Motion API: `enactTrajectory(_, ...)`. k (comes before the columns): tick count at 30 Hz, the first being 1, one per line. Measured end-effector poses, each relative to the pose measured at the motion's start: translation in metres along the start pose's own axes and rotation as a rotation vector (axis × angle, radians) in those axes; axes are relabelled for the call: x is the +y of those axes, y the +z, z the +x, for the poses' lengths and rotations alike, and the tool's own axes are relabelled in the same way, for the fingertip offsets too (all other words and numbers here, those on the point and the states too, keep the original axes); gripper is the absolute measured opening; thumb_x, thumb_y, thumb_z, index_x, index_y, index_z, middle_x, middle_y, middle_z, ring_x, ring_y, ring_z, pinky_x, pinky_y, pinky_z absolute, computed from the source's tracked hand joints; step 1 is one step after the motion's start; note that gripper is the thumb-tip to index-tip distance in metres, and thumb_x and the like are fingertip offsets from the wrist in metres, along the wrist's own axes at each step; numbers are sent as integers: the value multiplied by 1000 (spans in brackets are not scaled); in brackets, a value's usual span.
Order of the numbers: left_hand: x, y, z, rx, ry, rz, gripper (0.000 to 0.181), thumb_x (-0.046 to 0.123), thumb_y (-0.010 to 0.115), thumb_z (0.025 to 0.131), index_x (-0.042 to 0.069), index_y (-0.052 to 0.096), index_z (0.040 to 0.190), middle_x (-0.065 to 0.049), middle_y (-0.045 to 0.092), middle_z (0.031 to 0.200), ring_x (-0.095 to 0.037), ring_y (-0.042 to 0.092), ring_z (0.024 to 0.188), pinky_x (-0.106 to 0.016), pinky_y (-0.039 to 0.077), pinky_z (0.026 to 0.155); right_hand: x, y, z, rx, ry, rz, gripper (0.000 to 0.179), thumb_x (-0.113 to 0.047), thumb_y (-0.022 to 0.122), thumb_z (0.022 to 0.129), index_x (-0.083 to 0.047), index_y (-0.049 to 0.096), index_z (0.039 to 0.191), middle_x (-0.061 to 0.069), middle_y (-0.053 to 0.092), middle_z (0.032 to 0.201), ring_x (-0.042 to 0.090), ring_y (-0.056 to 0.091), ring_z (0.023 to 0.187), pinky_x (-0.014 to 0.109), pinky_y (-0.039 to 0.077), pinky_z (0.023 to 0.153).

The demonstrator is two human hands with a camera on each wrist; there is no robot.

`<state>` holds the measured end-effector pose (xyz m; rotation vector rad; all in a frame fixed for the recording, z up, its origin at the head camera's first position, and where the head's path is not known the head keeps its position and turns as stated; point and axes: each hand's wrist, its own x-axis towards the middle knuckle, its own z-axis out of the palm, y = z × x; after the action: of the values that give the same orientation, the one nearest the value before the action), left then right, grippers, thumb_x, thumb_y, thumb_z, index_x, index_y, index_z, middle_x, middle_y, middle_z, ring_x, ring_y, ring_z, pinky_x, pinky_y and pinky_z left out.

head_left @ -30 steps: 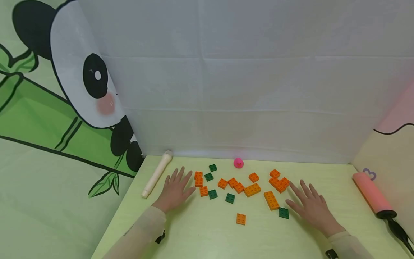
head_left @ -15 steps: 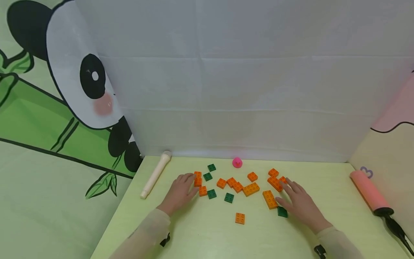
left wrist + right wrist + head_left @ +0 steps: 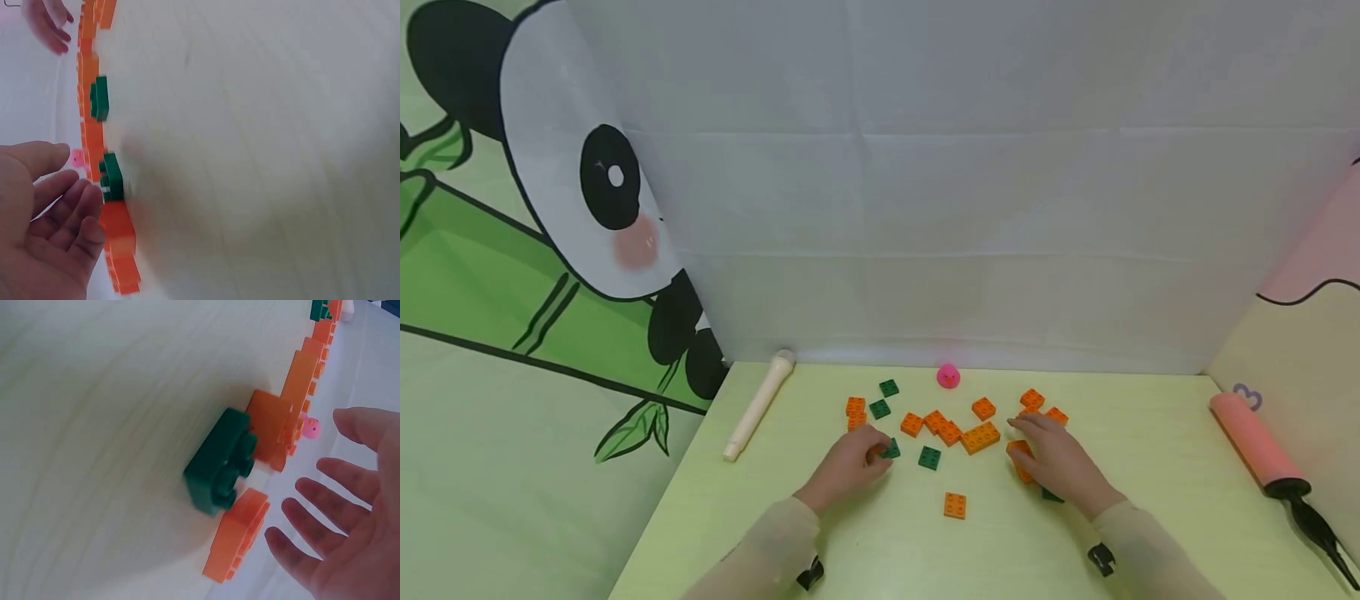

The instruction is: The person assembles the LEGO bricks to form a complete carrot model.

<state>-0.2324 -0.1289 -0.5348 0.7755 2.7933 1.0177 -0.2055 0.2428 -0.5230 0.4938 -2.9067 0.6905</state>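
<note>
Head view shows my left hand [image 3: 848, 465] loosely curved by a green brick [image 3: 892, 450], my right hand [image 3: 1063, 462] relaxed over an orange brick [image 3: 270, 422]; in wrist views, both grasp nothing. If I close the right carelessly, I could knock a second green brick [image 3: 219, 462], because it stands so near. Behind is a pink toy [image 3: 948, 376]; a white stick [image 3: 760, 406] lies leftward.
</note>
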Motion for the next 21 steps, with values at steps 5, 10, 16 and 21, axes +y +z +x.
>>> enactTrajectory(5, 12, 15, 0, -70, -7, -100, 9, 15, 76, 95, 12, 78, 104, 13, 66, 90, -8, 57, 78, -27, 52, 74, -11, 7, 9, -17, -7, 33, 43, -22, 75, 98, -4, 66, 136, 15, 63, 136, 41, 55, 130, 60, 45, 106)
enactTrajectory(10, 19, 29, -2, -118, -43, -191, 12, 18, 81, 93, 16, 78, 104, 15, 66, 89, -8, 59, 77, -27, 52, 74, -15, 14, 18, -23, -36, 22, 46, -20, 78, 96, -4, 66, 137, 13, 63, 136, 39, 56, 128, 57, 47, 106)
enactTrajectory(16, 29, 42, 1, -138, -34, -198, 21, 24, 87, 87, 18, 77, 105, 13, 67, 92, -7, 55, 70, -25, 50, 70, -17, 17, 25, -47, -54, -1, 50, -19, 80, 94, -2, 64, 138, 15, 61, 138, 38, 58, 127, 55, 48, 105)
enactTrajectory(21, 38, 51, 3, -159, -27, -170, 30, 31, 90, 83, 20, 77, 108, 15, 65, 92, -6, 54, 71, -24, 49, 71, -18, 21, 32, -77, -36, -11, 52, -18, 81, 93, 0, 64, 139, 17, 60, 140, 40, 56, 129, 56, 45, 108)
